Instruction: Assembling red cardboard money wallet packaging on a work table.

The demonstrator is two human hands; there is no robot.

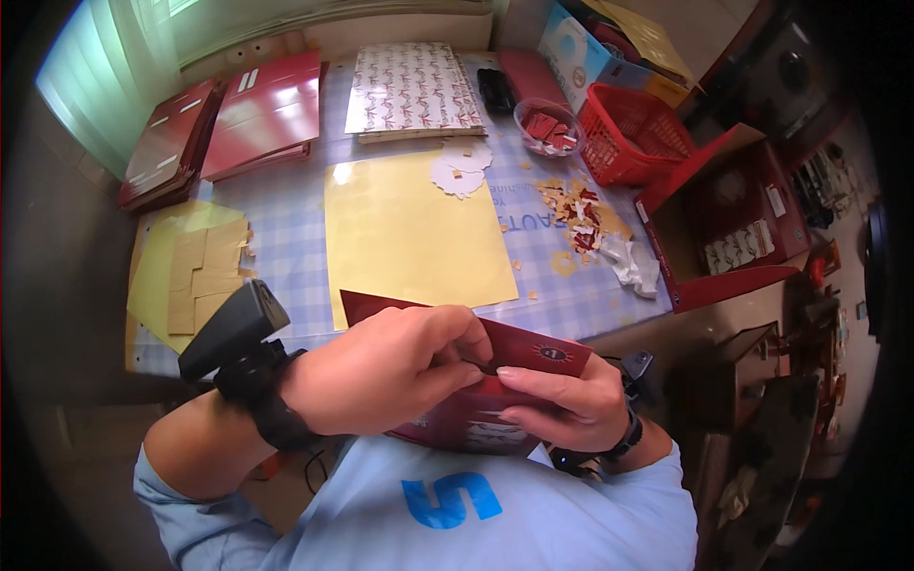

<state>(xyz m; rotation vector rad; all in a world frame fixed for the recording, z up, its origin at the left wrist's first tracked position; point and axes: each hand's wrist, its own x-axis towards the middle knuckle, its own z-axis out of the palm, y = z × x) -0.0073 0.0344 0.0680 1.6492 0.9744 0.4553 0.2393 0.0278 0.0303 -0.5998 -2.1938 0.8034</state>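
At 6 o'clock, the left hand [405, 369] and right hand [571, 398] grip a maroon cardboard piece [522, 344] near the desk [286, 224]. Perhaps an edge is being worked, though fingers [533, 383] hide it; next calls for steady pinching.

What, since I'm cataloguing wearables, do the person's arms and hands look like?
The left hand is gloveless, with a black wrist strap bearing a boxy black device. The right hand is also gloveless, with a black wristband and a dark device. Sleeves are light blue.
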